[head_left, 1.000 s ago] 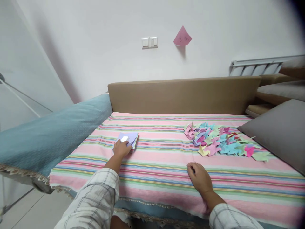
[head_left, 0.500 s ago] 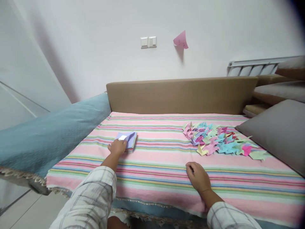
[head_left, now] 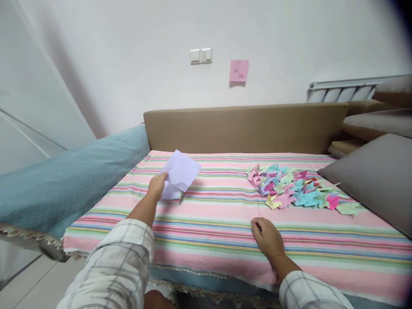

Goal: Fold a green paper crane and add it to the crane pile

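Between the fingers of my left hand point(head_left: 157, 185) is a lavender sheet of paper point(head_left: 183, 170), pinched at its near left corner and raised at a slant. Below it lies a stack of coloured paper point(head_left: 175, 200), mostly hidden by the sheet and my hand. My right hand point(head_left: 268, 238) rests on the striped cloth point(head_left: 219, 234) with its fingers curled; whether anything is inside them is hidden. Beyond it, to the right, lies a pile of folded paper cranes point(head_left: 289, 189) in pink, blue, green, yellow and purple.
A brown backrest point(head_left: 244, 128) runs along the far side. Grey cushions point(head_left: 375, 180) are stacked at the right, and a blue covered armrest point(head_left: 77, 176) stands at the left. On the wall are a pink sticky note point(head_left: 239, 71) and light switches point(head_left: 201, 56).
My left hand has lifted the lavender sheet off the stack, up and slightly away. The pink note on the wall, curled and tilted before, now hangs flat and lower. My right hand has stayed put.
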`<action>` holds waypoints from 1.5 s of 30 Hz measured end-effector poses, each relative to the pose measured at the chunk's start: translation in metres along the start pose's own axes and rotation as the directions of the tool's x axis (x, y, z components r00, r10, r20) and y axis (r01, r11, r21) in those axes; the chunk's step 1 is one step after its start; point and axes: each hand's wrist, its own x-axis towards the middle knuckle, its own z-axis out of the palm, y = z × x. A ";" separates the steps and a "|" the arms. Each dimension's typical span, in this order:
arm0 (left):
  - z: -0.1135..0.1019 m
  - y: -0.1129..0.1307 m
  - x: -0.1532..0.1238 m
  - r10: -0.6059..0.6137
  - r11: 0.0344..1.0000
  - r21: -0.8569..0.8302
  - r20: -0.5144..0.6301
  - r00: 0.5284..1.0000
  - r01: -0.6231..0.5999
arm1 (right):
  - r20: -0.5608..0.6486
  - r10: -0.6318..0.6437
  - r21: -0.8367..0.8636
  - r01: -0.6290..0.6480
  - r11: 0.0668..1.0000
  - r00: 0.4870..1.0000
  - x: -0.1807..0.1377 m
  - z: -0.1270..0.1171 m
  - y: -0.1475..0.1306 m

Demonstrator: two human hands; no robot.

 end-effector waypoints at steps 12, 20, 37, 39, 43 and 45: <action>0.013 -0.027 -0.019 -0.185 0.860 0.493 0.058 0.981 0.134 | 0.001 -0.005 0.003 0.005 1.000 1.000 0.000 -0.001 -0.001; 0.006 0.025 -0.054 0.119 0.839 0.515 0.140 0.983 -0.174 | -0.023 -0.023 0.002 0.023 1.000 0.999 0.001 0.001 0.001; 0.095 0.011 -0.244 0.559 0.686 0.176 0.494 0.666 -0.706 | 0.096 0.168 0.267 -0.188 0.945 0.981 -0.003 -0.025 -0.005; 0.099 0.013 -0.249 0.587 0.681 0.130 0.490 0.644 -0.721 | 0.032 0.171 0.263 -0.174 0.949 0.985 -0.014 -0.028 -0.005; 0.106 0.014 -0.258 0.629 0.661 0.051 0.505 0.590 -0.748 | -0.085 -0.027 0.167 0.041 0.985 0.996 -0.036 -0.028 -0.005; 0.109 0.012 -0.262 0.643 0.641 0.026 0.528 0.555 -0.767 | -0.098 -0.085 0.118 0.097 0.988 0.992 -0.042 -0.028 -0.004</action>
